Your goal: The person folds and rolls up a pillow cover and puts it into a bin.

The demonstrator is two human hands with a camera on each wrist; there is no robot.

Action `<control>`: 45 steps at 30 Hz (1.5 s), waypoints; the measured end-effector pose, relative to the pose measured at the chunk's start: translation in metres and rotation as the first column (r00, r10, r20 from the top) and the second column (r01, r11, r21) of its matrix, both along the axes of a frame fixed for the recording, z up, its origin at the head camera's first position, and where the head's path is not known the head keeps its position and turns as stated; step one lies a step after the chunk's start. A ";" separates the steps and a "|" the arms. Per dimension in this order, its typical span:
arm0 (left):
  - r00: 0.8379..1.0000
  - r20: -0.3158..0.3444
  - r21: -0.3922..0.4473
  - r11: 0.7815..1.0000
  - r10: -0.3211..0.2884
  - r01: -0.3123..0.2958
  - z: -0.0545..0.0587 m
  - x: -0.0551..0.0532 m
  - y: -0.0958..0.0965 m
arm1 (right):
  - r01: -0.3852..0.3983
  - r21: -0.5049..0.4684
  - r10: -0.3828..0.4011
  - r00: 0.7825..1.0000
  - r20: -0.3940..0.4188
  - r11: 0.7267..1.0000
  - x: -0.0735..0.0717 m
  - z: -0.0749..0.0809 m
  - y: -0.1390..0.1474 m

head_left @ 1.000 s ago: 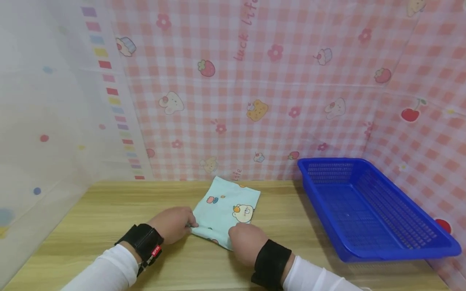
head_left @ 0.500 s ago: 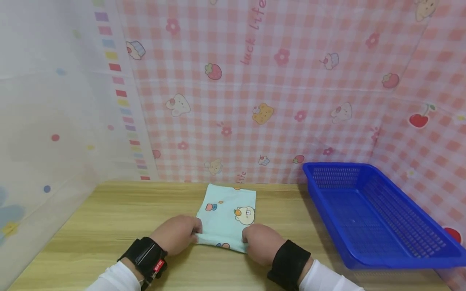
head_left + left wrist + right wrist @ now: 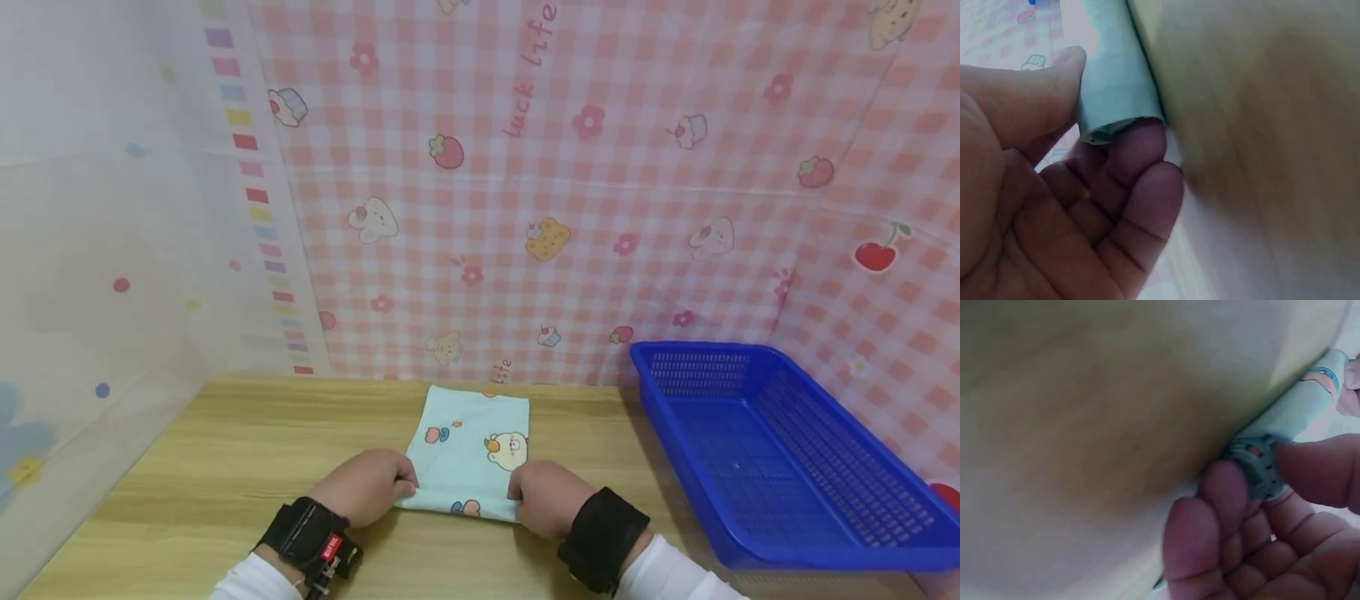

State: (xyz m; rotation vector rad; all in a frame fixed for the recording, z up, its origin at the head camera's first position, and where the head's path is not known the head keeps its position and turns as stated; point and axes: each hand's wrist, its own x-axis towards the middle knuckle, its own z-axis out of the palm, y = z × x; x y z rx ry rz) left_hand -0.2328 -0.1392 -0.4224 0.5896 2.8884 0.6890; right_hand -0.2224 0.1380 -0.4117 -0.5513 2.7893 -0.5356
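Pale blue cloth [image 3: 465, 458] on the wood surface [image 3: 262, 450], between the 2 hands, its near edge rolled into a tube. Left hand [image 3: 369, 487] pinches 1 end of the tube, thumb on top; right hand [image 3: 551, 500] pinches the other. Blue basket [image 3: 825, 557] to the right, well apart.

To roll well, I'd judge: turn both ends at the same rate, keep slight outward tension, press the tube snug against the surface so no loose layers form, and watch that the sides stay flush.

Against 1.0 s ago: the cloth lay more askew then; now it sits straighter. Against 0.5 s ago: both grips look much alike, the head view slightly shifted.
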 end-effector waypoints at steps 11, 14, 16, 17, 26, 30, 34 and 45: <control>0.994 0.072 -0.002 0.997 0.078 -0.078 0.006 -0.004 0.009 | 0.088 0.047 -0.091 0.994 0.063 0.995 -0.010 0.014 -0.007; 0.993 0.080 0.000 0.996 0.092 -0.092 0.007 -0.004 0.010 | 0.109 0.038 -0.112 0.991 0.071 0.993 -0.011 0.014 -0.008; 0.992 0.080 0.007 0.995 0.099 -0.100 0.006 -0.005 0.011 | 0.115 0.034 -0.117 0.991 0.060 0.993 -0.012 0.014 -0.007; 0.992 0.075 0.012 0.995 0.101 -0.102 0.006 -0.005 0.011 | 0.116 0.033 -0.117 0.992 0.046 0.993 -0.012 0.013 -0.007; 0.998 -0.010 0.027 0.998 0.055 -0.054 0.005 0.000 0.010 | 0.042 0.146 -0.013 0.981 -0.191 0.988 -0.003 0.001 -0.013; 0.999 -0.043 0.005 1.000 -0.009 0.010 0.006 0.004 0.010 | 0.047 0.157 -0.009 0.973 -0.231 0.986 0.000 -0.004 -0.013; 1.000 -0.008 -0.003 1.000 -0.019 0.019 0.009 0.006 0.010 | 0.029 0.157 0.004 0.979 -0.202 0.987 0.001 -0.003 -0.008; 0.999 0.035 -0.019 0.999 -0.026 0.027 0.006 0.011 0.022 | -0.014 0.191 0.047 0.985 -0.168 0.981 0.007 0.001 0.003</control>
